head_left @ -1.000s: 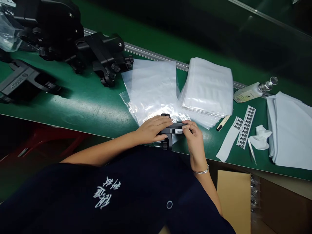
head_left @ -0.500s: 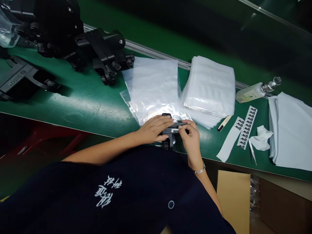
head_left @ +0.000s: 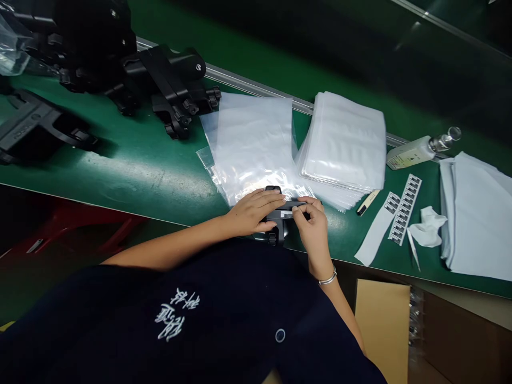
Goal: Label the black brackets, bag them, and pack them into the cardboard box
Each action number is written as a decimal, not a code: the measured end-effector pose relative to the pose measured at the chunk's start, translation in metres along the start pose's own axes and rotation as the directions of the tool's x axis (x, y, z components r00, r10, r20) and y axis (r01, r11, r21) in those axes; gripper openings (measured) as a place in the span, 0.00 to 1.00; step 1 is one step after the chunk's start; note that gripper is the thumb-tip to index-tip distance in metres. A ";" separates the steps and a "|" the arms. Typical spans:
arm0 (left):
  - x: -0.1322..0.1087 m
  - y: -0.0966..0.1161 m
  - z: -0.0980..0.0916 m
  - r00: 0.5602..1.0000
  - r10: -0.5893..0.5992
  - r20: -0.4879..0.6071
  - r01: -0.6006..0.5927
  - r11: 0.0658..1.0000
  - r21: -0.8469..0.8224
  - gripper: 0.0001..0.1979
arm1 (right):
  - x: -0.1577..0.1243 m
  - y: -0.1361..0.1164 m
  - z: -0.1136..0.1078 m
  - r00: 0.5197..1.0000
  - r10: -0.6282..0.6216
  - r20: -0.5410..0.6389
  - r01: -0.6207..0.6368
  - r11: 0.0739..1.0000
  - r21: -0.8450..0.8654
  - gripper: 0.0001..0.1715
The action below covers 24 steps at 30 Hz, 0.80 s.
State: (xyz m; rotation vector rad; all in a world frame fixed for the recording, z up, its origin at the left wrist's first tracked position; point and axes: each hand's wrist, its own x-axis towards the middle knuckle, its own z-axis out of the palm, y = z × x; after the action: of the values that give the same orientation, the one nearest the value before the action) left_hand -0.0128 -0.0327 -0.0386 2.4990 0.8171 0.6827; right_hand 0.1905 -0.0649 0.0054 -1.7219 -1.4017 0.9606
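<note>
A black plastic part (head_left: 279, 226) with a knob at its lower end lies at the table's front edge, close to my body. Across its left side rests my left hand (head_left: 253, 212), its fingers together over the top and its thumb along the near side, holding it. My right hand (head_left: 312, 226) is closed at the part's right end, thumb and forefinger pinched by a small white label (head_left: 286, 214) on its surface. The fingers hide much of the part, and whether the thumb touches the label is hard to see.
Clear plastic bags (head_left: 254, 138) and a bag stack (head_left: 344, 141) lie beyond my hands. Rightward are a pump bottle (head_left: 412, 153), a label strip (head_left: 405, 209), tweezers (head_left: 414, 249), crumpled tissue (head_left: 429, 227) and folded white cloth (head_left: 480, 213). Black plastic assemblies (head_left: 172, 88) crowd the left.
</note>
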 end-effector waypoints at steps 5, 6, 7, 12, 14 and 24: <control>-0.003 -0.002 -0.003 0.991 0.134 -0.029 -0.130 0.986 0.101 0.18 | -0.001 -0.001 0.003 1.000 -0.021 -0.006 0.021 0.999 -0.036 0.13; -0.003 -0.002 -0.004 0.987 0.157 -0.024 -0.154 0.981 0.116 0.17 | -0.001 -0.001 0.002 1.000 -0.024 -0.002 0.024 0.999 -0.043 0.14; -0.003 -0.002 -0.005 0.985 0.174 -0.019 -0.170 0.977 0.126 0.16 | -0.002 -0.001 -0.001 1.000 -0.026 0.008 0.026 0.999 -0.046 0.14; 0.003 -0.006 -0.015 0.982 0.179 0.056 -0.183 0.979 0.090 0.15 | 0.001 0.010 -0.036 0.996 -0.051 -0.078 0.051 0.999 -0.008 0.10; 0.009 -0.011 -0.021 0.974 0.172 0.147 -0.178 0.984 0.026 0.16 | 0.002 0.021 -0.052 0.993 -0.115 0.026 0.116 0.993 -0.030 0.15; 0.048 -0.032 -0.044 0.880 0.294 0.373 -0.214 0.946 -0.242 0.19 | 0.003 0.054 -0.049 0.939 -0.225 0.262 0.265 0.956 -0.127 0.27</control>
State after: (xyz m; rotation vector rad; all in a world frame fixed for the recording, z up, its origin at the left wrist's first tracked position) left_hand -0.0174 0.0318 -0.0053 2.4615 0.2570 0.2831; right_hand 0.2591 -0.0745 -0.0186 -1.5296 -1.8524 0.9654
